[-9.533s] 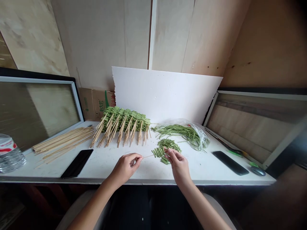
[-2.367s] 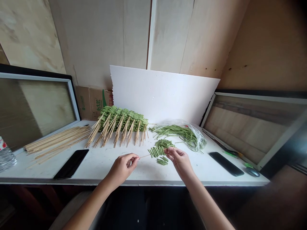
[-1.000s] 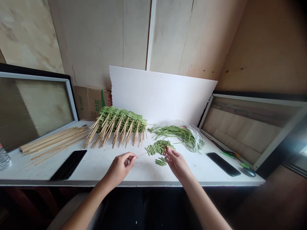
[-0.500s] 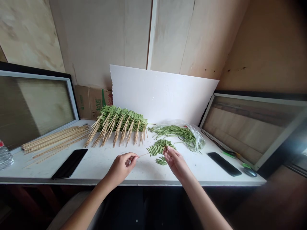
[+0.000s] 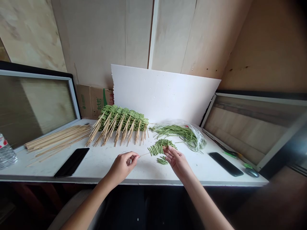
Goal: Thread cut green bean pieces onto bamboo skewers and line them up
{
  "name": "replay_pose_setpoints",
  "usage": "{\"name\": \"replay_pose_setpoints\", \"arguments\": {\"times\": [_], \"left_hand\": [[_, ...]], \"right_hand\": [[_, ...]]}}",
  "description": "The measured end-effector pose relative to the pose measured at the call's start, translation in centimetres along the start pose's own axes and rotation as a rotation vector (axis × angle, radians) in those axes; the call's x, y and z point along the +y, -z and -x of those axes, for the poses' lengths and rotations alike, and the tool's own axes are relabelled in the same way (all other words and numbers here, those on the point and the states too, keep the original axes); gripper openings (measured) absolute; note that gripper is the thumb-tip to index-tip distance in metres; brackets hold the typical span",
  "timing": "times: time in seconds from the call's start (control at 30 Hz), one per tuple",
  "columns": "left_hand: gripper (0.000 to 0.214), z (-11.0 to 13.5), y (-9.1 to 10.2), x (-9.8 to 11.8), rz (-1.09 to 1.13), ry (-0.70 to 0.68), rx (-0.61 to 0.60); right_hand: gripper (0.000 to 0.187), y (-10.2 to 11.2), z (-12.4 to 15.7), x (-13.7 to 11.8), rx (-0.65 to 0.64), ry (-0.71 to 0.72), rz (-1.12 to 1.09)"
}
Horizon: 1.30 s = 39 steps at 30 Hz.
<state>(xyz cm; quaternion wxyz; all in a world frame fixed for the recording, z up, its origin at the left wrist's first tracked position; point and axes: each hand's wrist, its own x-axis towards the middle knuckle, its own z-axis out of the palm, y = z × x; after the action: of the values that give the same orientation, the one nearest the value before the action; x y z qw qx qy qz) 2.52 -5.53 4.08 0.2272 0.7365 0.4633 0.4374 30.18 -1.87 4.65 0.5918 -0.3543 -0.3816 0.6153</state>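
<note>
My left hand (image 5: 125,163) is closed, pinching a thin bamboo skewer (image 5: 144,155) near its lower end. A row of short green bean pieces (image 5: 155,150) is threaded side by side on the skewer's far part. At that far end my right hand (image 5: 177,158) has its thumb and fingers drawn together around the tip, beside the last pieces; its palm is partly turned up. Just behind lies a pile of cut bean pieces (image 5: 169,142), partly covered by the right fingers. A smaller heap of cut pieces (image 5: 162,160) rests below the skewer.
Filled bean skewers (image 5: 124,116) are stacked at the back left, sticks facing me. Bare skewers (image 5: 57,137) lie at left near a black phone (image 5: 72,162). Long beans (image 5: 176,132) spill from a clear bag (image 5: 198,140). A second dark phone (image 5: 226,164) and mouse (image 5: 251,172) lie right.
The right fingers have loosened slightly and shifted a little at the skewer's tip. My left hand keeps its pinch. The whole view has moved slightly.
</note>
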Motion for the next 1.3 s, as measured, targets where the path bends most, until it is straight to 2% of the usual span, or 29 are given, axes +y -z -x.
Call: {"name": "replay_pose_setpoints", "arguments": {"times": [0.37, 0.67, 0.97, 1.1, 1.3], "left_hand": [[0.022, 0.2, 0.3, 0.2, -0.108, -0.037, 0.002], [0.022, 0.2, -0.1, -0.2, -0.13, -0.065, 0.031], [0.022, 0.2, -0.2, -0.2, -0.13, -0.079, 0.044], [0.021, 0.3, -0.5, -0.1, -0.136, -0.106, 0.062], [0.02, 0.4, -0.9, -0.1, -0.127, -0.118, 0.071]], "right_hand": [[0.033, 0.1, 0.0, -0.1, 0.029, 0.038, 0.034], [0.039, -0.2, 0.2, 0.4, 0.1, 0.064, 0.067], [0.041, 0.2, 0.1, 0.7, 0.114, 0.064, 0.091], [0.036, 0.2, 0.1, 0.9, 0.114, 0.118, 0.121], [0.034, -0.6, 0.5, 1.5, 0.179, 0.179, 0.114]]}}
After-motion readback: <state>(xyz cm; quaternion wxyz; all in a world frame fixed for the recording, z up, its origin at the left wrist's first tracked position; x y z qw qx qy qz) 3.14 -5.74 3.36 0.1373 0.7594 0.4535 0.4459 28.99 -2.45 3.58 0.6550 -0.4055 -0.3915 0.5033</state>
